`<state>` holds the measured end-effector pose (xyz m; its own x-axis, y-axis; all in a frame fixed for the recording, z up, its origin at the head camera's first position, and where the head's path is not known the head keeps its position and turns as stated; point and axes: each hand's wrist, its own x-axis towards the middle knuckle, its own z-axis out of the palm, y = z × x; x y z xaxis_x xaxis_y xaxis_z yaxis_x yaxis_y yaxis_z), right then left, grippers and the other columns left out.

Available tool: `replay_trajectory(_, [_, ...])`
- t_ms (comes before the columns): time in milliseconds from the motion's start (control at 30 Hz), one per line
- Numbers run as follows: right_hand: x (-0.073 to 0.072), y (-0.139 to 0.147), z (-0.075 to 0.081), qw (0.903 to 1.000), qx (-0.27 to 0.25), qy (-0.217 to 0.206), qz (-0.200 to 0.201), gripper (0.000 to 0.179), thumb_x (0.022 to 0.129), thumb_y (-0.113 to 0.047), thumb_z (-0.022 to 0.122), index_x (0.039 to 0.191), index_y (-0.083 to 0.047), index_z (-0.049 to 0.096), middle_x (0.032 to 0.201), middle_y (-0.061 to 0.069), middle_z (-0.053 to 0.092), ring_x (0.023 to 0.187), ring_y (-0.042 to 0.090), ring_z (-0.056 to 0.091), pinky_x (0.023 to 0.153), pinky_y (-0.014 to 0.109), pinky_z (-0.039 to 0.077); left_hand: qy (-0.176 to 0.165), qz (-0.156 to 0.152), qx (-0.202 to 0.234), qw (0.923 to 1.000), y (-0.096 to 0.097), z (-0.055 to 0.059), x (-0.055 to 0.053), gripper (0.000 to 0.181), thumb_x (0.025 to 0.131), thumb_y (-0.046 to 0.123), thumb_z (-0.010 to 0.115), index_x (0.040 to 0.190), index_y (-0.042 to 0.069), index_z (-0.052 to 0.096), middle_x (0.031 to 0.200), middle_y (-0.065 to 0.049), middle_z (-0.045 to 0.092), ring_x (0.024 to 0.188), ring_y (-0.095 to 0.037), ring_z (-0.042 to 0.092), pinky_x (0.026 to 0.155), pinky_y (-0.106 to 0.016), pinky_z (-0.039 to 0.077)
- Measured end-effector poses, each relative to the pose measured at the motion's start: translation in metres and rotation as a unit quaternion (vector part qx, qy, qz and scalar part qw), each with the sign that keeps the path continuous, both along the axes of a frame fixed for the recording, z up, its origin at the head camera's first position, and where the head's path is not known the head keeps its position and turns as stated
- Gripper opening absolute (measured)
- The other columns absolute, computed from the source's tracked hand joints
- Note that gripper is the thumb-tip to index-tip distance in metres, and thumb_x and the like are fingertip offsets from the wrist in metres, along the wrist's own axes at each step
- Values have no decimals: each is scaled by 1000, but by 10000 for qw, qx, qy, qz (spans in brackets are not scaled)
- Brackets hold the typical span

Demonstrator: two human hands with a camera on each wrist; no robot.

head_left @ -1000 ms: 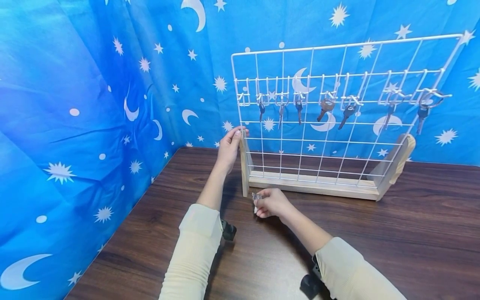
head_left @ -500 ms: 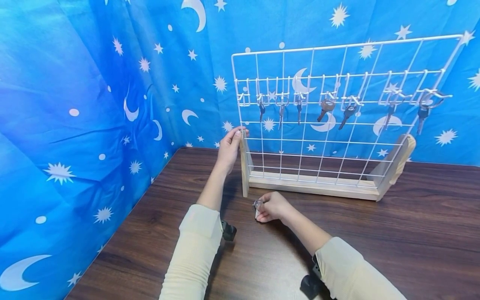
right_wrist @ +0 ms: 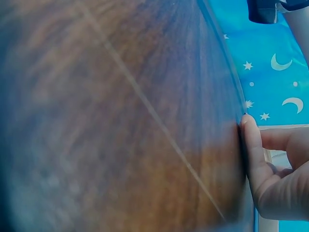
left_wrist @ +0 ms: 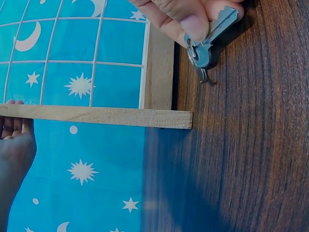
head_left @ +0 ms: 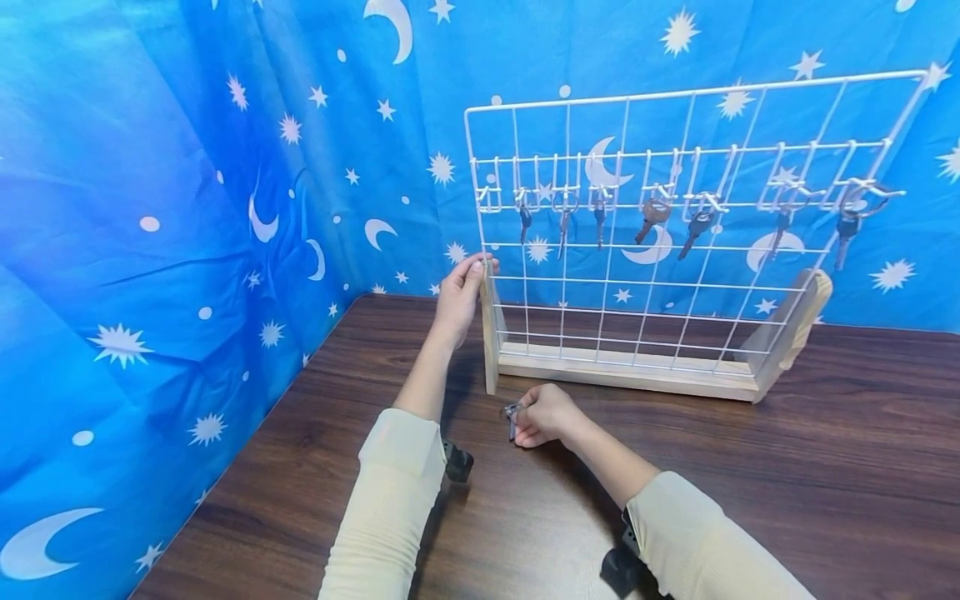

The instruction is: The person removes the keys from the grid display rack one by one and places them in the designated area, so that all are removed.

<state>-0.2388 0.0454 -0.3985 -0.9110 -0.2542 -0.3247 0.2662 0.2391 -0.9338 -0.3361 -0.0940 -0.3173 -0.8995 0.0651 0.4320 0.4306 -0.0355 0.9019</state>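
A white wire grid rack stands upright on the table in a wooden frame. My left hand grips the top of its left wooden side post, thumb in front. Low before that post, my right hand pinches a silver key between thumb and fingers. In the left wrist view the key shows its toothed blade lying along the fingers, with a small metal ring through its head. The right wrist view shows the right hand from behind; the key is hidden there.
Several keys hang by rings from white hooks across the grid; the leftmost hook bears no key. A wooden bar joins the side posts at the bottom. Blue star-and-moon cloth borders the dark wooden table behind and at left.
My right hand has come down slightly toward the table, and the key has turned in its fingers so the ring sticks out to the left. The left hand has stayed on the post.
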Motion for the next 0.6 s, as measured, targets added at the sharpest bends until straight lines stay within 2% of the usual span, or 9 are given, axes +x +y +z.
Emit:
replay_trajectory(333, [-1,-3,-1,9985,524,92,-140,10,82,9,58,87,5,50,58,14,60,44,13,58,47,25,53,-3,-4,63,10000,1,-1,-1,33,100,17,40,122,-4,54,117,-21,59,111,-24,55,96,-27,42])
replay_trajectory(600, [1,-6,-1,9976,618,184,-248,11,82,10,58,84,5,49,56,14,60,42,13,56,46,26,53,40,-3,70,10000,0,0,-1,32,100,16,41,122,-4,54,117,-20,59,111,-23,55,96,-25,41])
